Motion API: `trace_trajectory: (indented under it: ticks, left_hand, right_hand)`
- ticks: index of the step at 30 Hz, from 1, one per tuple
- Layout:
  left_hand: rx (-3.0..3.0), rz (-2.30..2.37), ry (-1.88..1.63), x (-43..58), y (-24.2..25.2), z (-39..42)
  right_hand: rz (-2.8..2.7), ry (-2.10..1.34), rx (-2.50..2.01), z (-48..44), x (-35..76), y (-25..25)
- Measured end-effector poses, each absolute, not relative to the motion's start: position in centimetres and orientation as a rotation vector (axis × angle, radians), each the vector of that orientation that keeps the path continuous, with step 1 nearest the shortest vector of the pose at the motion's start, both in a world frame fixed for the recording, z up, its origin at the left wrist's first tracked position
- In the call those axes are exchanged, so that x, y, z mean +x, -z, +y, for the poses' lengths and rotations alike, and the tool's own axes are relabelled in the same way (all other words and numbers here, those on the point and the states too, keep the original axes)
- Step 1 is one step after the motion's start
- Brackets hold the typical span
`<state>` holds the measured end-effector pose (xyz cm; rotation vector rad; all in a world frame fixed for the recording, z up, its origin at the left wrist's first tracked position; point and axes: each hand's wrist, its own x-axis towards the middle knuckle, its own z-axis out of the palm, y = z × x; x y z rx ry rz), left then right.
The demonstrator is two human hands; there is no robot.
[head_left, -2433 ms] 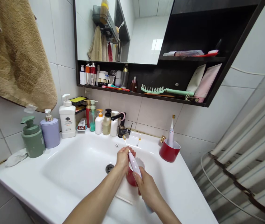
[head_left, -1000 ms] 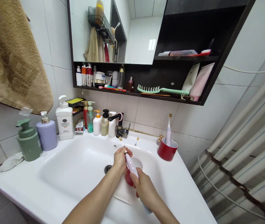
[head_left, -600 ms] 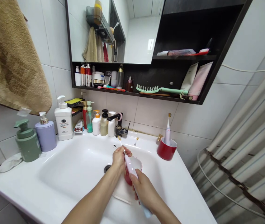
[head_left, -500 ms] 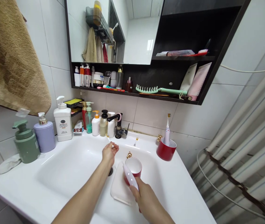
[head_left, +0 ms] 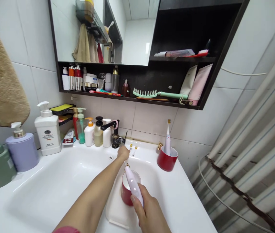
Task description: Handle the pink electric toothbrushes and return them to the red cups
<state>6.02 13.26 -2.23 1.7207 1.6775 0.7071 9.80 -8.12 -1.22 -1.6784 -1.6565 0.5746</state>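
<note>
My right hand [head_left: 150,207] is closed around a pale pink electric toothbrush handle [head_left: 133,185], its bare metal tip pointing up and away. My left hand [head_left: 123,152] reaches to the sink's back ledge, fingers closed on a toothbrush head [head_left: 131,146] with yellowish bristles, most of it hidden. Just right of it, a second brush head [head_left: 135,150] lies on the ledge. Beneath the handle stands a red cup [head_left: 127,195] with a white inside, on a whitish tray [head_left: 114,215] in the sink [head_left: 62,181].
Another red cup [head_left: 167,161] holds an upright electric toothbrush [head_left: 167,144] on the right counter. A black faucet [head_left: 115,134] rises behind my left hand. Several pump bottles, including a purple one [head_left: 23,152], line the back and left. The cabinet [head_left: 207,81] hangs above.
My left hand has moved right and away with the brush head, to the back ledge beside the other one. The right hand still holds the handle over the cup. The view has shifted slightly.
</note>
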Motion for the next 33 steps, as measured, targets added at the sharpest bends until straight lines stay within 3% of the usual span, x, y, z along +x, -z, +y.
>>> trace_trajectory:
  ticks: [9, 14, 21, 33]
  left_hand:
    - [1.947, 1.61, -0.792, 7.1, 2.9, 13.5]
    - [1.55, 1.295, -1.096, 9.1, 3.0, 12.0]
    - [1.264, 1.209, -1.073, 7.0, 1.1, 10.0]
    - [0.682, 0.635, -1.039, -0.6, -0.1, 2.0]
  right_hand:
    - [-1.661, -0.602, -1.693, -7.7, 10.2, 2.5]
    - [-1.649, -0.622, -1.7, -7.8, 10.2, 2.4]
    - [-1.63, -0.646, -1.647, -8.3, 10.4, 0.3]
    - [-1.459, -1.035, -1.55, -8.6, 8.7, 1.3]
